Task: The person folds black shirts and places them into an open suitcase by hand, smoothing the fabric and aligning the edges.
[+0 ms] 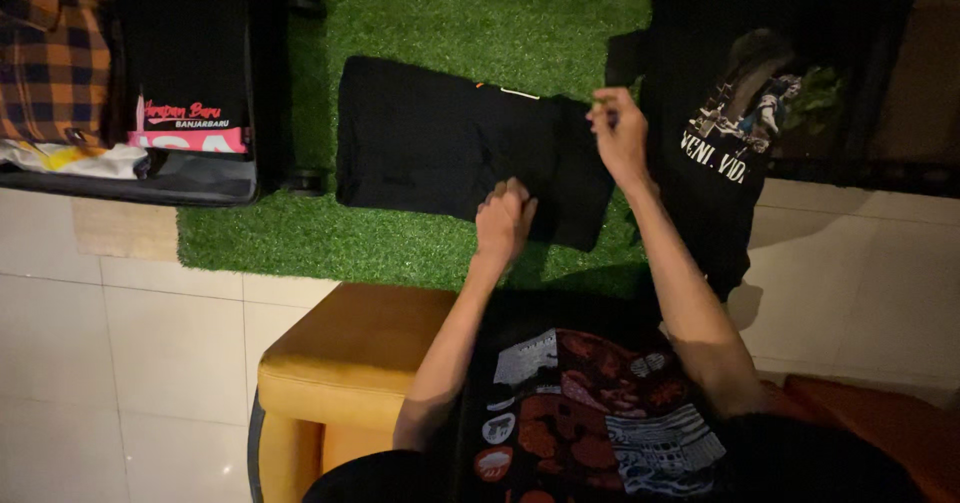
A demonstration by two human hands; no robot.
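From the camera on the person's head, I see a black folded garment [450, 148] lying flat on a green grass mat [480, 13]. The left hand [503, 220] sits on the near edge of the garment, and its fingers [512, 198] are curled tight around a bit of the black cloth. The right hand [620, 133] is at the far right end of the same garment. Its fingers [600, 108] pinch the top corner of the cloth.

Just to the right lies a black shirt with a picture [735, 133], partly on the mat and partly on the pale tile floor [130, 363]. At the top left is an open suitcase [190, 178] with an orange checked shirt [50, 58] inside. Near the person stands a yellow stool [345, 363].
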